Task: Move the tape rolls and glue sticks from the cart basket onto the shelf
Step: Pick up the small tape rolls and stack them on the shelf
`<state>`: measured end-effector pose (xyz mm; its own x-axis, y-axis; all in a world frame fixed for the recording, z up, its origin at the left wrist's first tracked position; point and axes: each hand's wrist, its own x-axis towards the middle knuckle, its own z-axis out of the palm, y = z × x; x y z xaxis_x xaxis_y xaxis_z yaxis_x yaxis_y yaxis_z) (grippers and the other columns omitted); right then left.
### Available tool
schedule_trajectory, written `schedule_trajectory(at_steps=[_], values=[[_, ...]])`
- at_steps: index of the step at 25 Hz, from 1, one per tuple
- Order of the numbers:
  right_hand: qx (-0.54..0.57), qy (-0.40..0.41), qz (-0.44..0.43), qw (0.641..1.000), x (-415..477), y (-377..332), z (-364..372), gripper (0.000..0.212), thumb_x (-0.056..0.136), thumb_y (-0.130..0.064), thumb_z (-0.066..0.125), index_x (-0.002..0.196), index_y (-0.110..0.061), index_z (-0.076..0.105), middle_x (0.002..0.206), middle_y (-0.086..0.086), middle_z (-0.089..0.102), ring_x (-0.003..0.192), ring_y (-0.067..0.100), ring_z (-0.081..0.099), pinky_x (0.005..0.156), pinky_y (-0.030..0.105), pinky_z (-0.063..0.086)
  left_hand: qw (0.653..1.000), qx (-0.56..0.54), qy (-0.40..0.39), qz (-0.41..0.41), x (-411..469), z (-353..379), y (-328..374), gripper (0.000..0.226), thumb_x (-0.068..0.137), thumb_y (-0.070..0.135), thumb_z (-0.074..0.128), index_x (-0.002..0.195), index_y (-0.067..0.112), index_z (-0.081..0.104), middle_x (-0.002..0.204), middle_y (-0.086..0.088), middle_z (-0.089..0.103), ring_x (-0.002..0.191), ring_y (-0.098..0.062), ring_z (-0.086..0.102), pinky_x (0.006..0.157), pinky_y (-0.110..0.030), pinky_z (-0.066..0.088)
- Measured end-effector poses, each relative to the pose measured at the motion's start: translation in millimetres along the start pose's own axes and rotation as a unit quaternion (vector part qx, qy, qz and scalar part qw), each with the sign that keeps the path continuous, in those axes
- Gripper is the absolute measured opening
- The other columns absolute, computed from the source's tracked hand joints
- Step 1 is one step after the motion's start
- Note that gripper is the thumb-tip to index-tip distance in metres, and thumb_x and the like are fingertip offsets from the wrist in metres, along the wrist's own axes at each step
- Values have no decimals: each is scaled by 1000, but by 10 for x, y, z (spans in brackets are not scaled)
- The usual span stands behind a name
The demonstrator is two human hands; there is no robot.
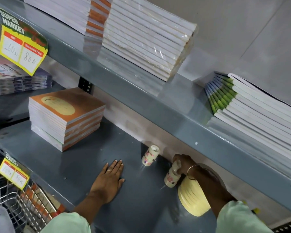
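On the grey lower shelf [84, 165] a pack of small clear tape rolls [150, 155] lies near the back wall. My right hand [183, 163] is closed around a second pack of clear tape rolls [172, 176], which rests on the shelf further right. A stack of cream masking tape rolls [191, 197] lies on its side just below my right wrist and forearm. My left hand [110, 179] lies flat on the shelf with fingers spread, holding nothing. I see no glue sticks.
A stack of orange notebooks [65, 115] stands on the left of the same shelf. The upper shelf [141, 91] overhangs and carries wrapped white book stacks [148, 37] and green-spined books [252, 105]. The wire cart basket [23, 206] sits at the lower left, below a yellow price tag [13, 174].
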<state>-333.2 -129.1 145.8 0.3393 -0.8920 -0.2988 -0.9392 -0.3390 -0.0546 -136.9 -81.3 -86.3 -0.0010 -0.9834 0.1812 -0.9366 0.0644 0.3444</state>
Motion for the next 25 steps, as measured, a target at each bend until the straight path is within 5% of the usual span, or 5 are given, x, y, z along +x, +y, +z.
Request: schedule_trajectory(at_steps=[4,12,19,22,25], values=[[-27,-34,11,999,16,-33,8,51,87,-3,56,134,-5,36,67,-17,19,95,11,35,91,22,34,1000,22,12,-4,-26,-8,34,56,79,44,32,112,12,64,116,2,70,108,-14,64,97,-34,26],[-26,-60,12,998,119,-3,53,54,86,-4,59,134,-5,37,67,-17,21,128,27,44,97,23,38,999,27,16,-15,-41,-37,39,56,79,45,33,115,13,61,119,3,68,111,-13,62,101,-33,21],[-41,-67,19,997,207,54,105,57,84,-4,62,135,-2,37,67,-16,22,131,29,41,101,26,37,999,20,17,-18,-55,-30,35,57,90,44,21,116,12,60,120,2,67,112,-13,62,100,-34,23],[-51,-71,26,996,225,71,123,58,84,-4,63,135,-1,36,88,-5,38,131,29,41,102,27,37,999,25,-2,-33,-40,-32,43,66,94,43,6,116,12,60,120,3,67,112,-13,61,99,-33,25],[-57,-77,42,994,231,77,126,58,84,-5,62,136,-2,35,120,-5,41,132,29,40,103,27,36,999,35,7,11,-39,-8,11,56,85,45,27,116,12,61,120,3,67,112,-13,62,100,-34,22]])
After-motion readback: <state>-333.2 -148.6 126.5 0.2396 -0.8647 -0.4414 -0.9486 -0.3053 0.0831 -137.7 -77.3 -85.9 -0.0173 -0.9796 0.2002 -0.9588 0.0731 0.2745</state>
